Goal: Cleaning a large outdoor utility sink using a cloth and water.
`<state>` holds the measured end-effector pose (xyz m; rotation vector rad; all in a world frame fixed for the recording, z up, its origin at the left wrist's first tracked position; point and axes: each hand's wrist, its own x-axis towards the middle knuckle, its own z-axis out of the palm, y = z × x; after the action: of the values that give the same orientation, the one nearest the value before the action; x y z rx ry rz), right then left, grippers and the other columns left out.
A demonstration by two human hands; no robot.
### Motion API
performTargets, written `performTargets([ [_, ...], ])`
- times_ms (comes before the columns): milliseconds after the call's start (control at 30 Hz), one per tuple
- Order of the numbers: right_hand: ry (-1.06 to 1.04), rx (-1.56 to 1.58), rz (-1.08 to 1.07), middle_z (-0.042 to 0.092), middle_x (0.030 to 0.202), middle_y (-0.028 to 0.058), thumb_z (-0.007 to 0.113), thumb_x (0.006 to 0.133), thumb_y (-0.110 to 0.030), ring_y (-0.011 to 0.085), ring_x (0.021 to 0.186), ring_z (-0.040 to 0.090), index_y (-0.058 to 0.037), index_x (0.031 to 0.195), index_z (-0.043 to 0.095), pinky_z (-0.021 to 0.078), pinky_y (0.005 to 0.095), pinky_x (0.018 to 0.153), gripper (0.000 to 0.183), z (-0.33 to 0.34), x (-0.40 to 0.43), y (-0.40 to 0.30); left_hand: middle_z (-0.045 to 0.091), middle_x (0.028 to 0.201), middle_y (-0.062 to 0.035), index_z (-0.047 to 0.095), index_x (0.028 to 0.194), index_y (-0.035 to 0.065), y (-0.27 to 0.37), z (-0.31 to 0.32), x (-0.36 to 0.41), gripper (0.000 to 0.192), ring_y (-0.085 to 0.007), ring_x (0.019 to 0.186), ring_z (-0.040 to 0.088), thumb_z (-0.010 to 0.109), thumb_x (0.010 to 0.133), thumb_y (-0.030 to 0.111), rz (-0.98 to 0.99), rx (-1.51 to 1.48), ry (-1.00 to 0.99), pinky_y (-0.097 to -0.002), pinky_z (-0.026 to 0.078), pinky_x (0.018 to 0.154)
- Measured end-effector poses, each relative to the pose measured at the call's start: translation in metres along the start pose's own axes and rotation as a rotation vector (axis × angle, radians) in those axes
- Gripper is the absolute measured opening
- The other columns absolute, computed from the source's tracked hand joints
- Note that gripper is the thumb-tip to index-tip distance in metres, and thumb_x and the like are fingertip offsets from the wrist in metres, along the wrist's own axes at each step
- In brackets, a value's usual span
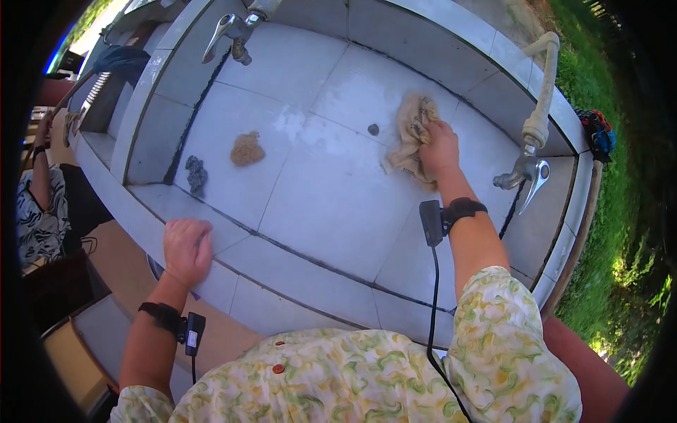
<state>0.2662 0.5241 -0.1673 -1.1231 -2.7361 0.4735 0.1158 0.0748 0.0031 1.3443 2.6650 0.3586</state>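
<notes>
My right hand [440,148] grips a crumpled beige cloth [415,127] with dark printed marks, pressed on the floor of a white tiled basin [322,185]. Just left of the cloth lies a small dark round drain piece or stone [373,129]; I cannot tell which. My left hand [188,251] rests on the basin's near-left rim with its fingers curled, and no object shows in it. Beyond it on the basin floor are a grey metal scouring pad [197,176] and a tan fibrous scrubber [247,148].
A metal tap [235,37] juts over the basin's far left, another tap [523,172] over its right side. Raised tiled walls [423,31] surround the basin. At the far left is another person [45,206] near a stick with blue cloth [121,59]. Coloured cloth [597,135] hangs at the right corner.
</notes>
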Motion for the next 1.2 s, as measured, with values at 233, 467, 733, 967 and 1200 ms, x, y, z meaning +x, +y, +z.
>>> performTargets([
  [233,0.061,0.408,-0.024,0.061,0.100,0.0155,0.052,0.070,-0.005,0.0308,0.097,0.056,-0.0008,0.106,0.058,0.0430,0.0385,0.091,0.037,-0.063,-0.041,0.038,0.060,0.075,-0.0082,0.059,0.079,0.0072,-0.003,0.003,-0.003,0.010,-0.0274,0.076,0.057,0.057,0.069,0.008,-0.017,0.011,0.032,-0.0383,0.038,0.074],
  [467,-0.438,0.046,0.544,0.038,0.129,0.0278,0.059,0.068,-0.010,0.0368,0.118,0.043,-0.0022,0.139,0.026,0.0371,0.0370,0.099,0.079,-0.077,-0.168,0.151,0.060,0.073,-0.0062,0.058,0.078,0.0084,-0.003,0.009,-0.001,0.007,-0.0271,0.074,0.057,0.057,0.071,0.009,0.019,-0.010,0.051,-0.0391,0.038,0.072],
  [733,-0.383,-0.026,0.285,0.036,0.124,0.0292,0.062,0.067,-0.012,0.0444,0.114,0.042,-0.0132,0.136,0.033,0.0386,0.0410,0.098,0.075,-0.020,-0.150,0.003,0.059,0.072,-0.0058,0.058,0.077,0.0088,-0.005,0.004,-0.006,0.005,-0.0272,0.073,0.056,0.056,0.072,0.010,-0.003,0.023,0.076,-0.0396,0.038,0.071],
  [967,-0.351,0.273,0.186,0.048,0.114,0.0238,0.056,0.068,-0.008,0.0383,0.109,0.048,-0.0060,0.117,0.052,0.0412,0.0388,0.094,0.049,-0.028,-0.054,-0.037,0.058,0.068,-0.0072,0.058,0.071,0.0083,-0.005,0.009,-0.001,0.004,-0.0285,0.071,0.056,0.055,0.071,0.011,0.000,-0.006,0.102,-0.0393,0.039,0.070],
  [1200,-0.535,0.285,-0.600,0.047,0.115,0.0173,0.057,0.065,-0.003,0.0361,0.102,0.049,-0.0160,0.107,0.058,0.0447,0.0386,0.088,0.045,-0.093,-0.143,-0.071,0.060,0.072,-0.0080,0.059,0.075,0.0065,-0.006,0.003,-0.006,0.007,-0.0279,0.073,0.056,0.054,0.072,0.011,-0.033,0.010,0.042,-0.0375,0.039,0.073],
])
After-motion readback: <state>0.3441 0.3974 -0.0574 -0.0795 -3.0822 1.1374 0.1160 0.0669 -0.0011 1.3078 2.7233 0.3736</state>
